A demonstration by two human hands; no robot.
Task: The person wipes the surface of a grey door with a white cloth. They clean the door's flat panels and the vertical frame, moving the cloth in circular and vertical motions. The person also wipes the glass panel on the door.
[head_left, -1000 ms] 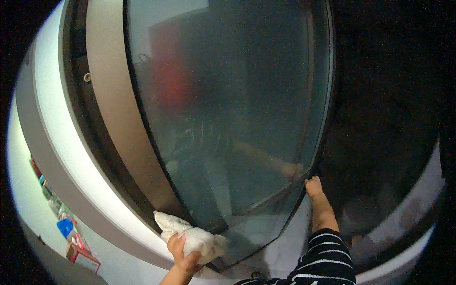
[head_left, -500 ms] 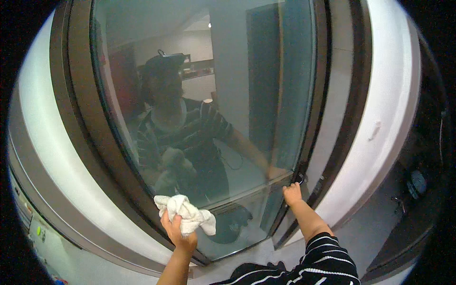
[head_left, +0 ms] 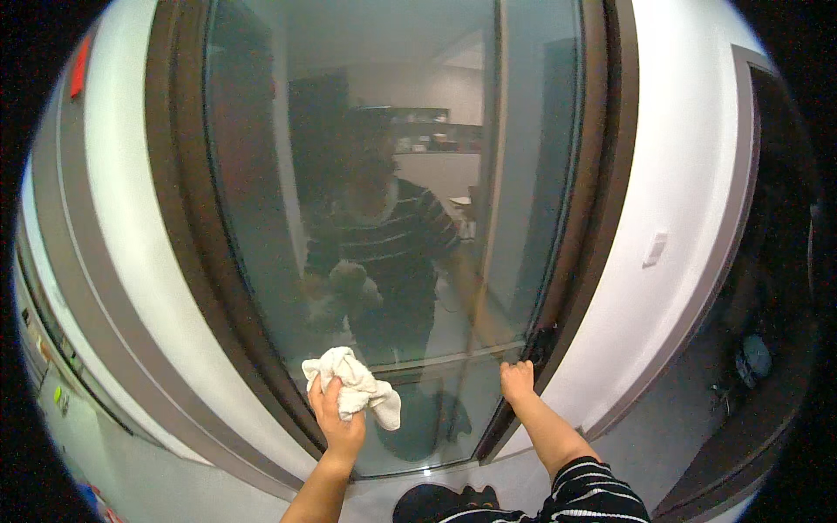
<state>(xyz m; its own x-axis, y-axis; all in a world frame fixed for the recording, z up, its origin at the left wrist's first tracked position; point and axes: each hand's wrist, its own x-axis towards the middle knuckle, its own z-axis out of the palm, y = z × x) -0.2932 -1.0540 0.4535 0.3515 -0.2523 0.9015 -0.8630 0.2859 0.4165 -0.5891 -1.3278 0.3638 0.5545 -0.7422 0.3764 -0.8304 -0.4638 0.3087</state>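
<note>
A crumpled white cloth is bunched in my left hand, fingers wrapped round its lower side. It is held up in front of the lower left part of the glass door; I cannot tell whether it touches the pane. On the right, my right hand is closed at the door's edge, by a dark door handle that its fingers largely cover. The door, brown-framed with a crossbar low down, sits flush in its frame. My striped top and both arms are mirrored in the glass.
White wall runs along both sides of the brown door frame. A light switch is on the right wall, beside a dark doorway. A red strip hangs at the upper left. Dark footwear shows below me.
The door has swung from slightly ajar to flush with its frame, with my right hand at the handle. The whole view has shifted; my left hand still holds the cloth.
</note>
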